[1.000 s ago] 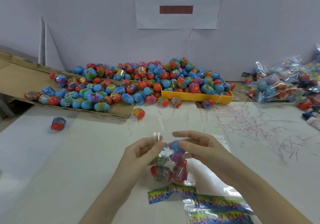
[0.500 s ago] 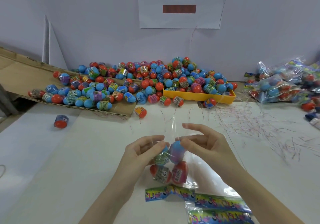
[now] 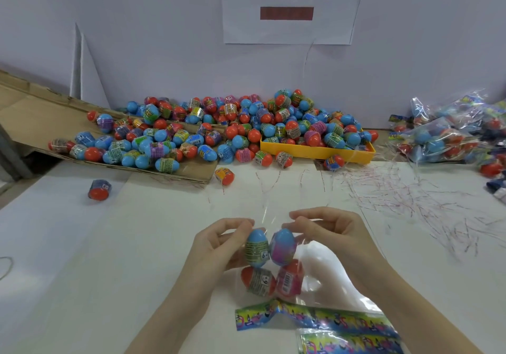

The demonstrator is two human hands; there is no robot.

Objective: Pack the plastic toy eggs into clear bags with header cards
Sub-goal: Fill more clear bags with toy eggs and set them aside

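A clear bag (image 3: pixel 309 260) holds several toy eggs (image 3: pixel 269 263), blue ones on top and red ones below, at the near middle of the white table. My left hand (image 3: pixel 219 244) pinches the bag's left side beside a blue egg. My right hand (image 3: pixel 334 236) pinches the bag's top on the right. A colourful header card (image 3: pixel 276 316) lies at the bag's lower end. A big heap of loose eggs (image 3: pixel 227 132) lies at the back.
A yellow tray (image 3: pixel 317 152) holds part of the heap. Cardboard (image 3: pixel 32 118) slopes at the left. Packed bags (image 3: pixel 449 132) pile up at the right. Thin red-white strips (image 3: pixel 410 200) litter the table. A single egg (image 3: pixel 99 189) lies at the left. More header cards (image 3: pixel 350 342) are by my right forearm.
The bag's top has been drawn up and spread between my hands. My right hand rose a little. The eggs have settled lower in the bag.
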